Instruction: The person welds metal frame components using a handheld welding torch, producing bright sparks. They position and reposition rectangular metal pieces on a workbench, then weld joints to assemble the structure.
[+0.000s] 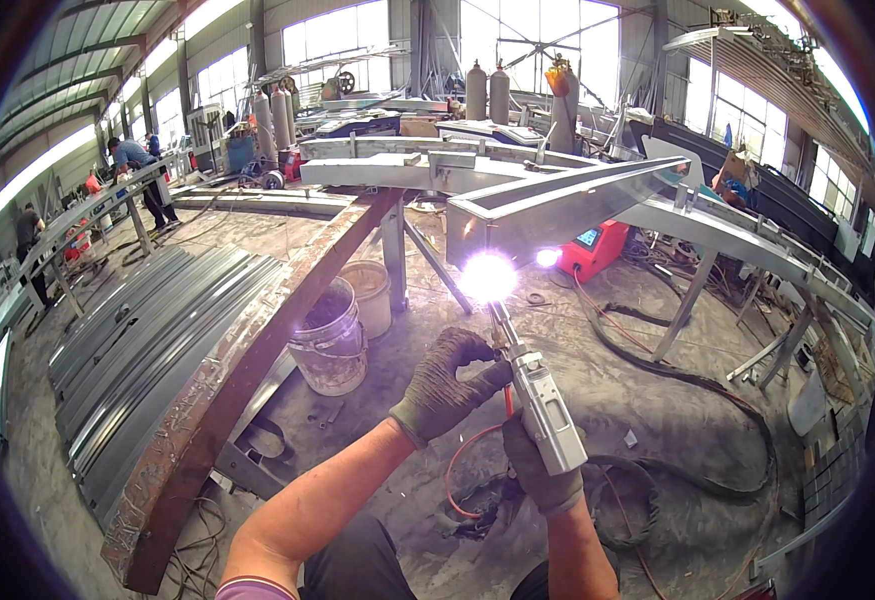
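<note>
My right hand (540,470), in a dark glove, is wrapped round the rear of a grey handheld welding gun (549,412). My left hand (444,388), in a dirty dark glove, curls its fingers and thumb about the narrow front part of the gun. The nozzle points up and away from me. A blinding white-violet glare (487,277) burns at its tip, against the lower near corner of a shiny box-shaped metal piece (577,192). The glare hides the joint itself. An orange-red hose (449,465) loops down below the gun.
A rusty steel beam (247,365) runs diagonally at left, beside two buckets (329,352) and stacked metal profiles (157,350). A red machine (597,250) stands behind the metal piece. Thick black cables (697,378) snake across the floor at right. Two people (137,165) are at the far left.
</note>
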Demonstrator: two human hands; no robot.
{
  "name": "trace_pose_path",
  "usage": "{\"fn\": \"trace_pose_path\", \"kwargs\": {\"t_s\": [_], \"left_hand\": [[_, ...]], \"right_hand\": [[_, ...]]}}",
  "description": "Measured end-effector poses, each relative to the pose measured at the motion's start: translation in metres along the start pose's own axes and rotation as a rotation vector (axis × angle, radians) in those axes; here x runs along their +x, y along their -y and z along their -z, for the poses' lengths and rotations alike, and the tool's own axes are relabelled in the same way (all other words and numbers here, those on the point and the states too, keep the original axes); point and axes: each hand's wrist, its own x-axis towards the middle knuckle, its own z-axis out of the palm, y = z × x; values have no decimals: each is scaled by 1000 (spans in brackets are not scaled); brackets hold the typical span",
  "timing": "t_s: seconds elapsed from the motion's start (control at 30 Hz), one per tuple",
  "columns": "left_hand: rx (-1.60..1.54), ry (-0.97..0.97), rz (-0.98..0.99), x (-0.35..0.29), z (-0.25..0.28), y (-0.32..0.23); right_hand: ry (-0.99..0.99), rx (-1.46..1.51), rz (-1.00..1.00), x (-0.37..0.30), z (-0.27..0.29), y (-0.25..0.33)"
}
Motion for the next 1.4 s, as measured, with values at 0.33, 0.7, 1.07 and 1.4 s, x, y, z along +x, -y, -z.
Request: {"fn": "trace_pose_path", "kwargs": {"t_s": [0.33,0.7,1.07,1.4], "left_hand": [[-9,-5,32,1,0,3],[-26,-7,54,0,0,1],[-18,-43,43,-1,-3,18],[110,-35,340,-32,36,32]], "right_hand": [[-11,411,-148,9,9,8],[-61,338,-64,14,12,10],[-114,448,-107,12,-2,3],[-1,822,-504,-14,-40,-16]]}}
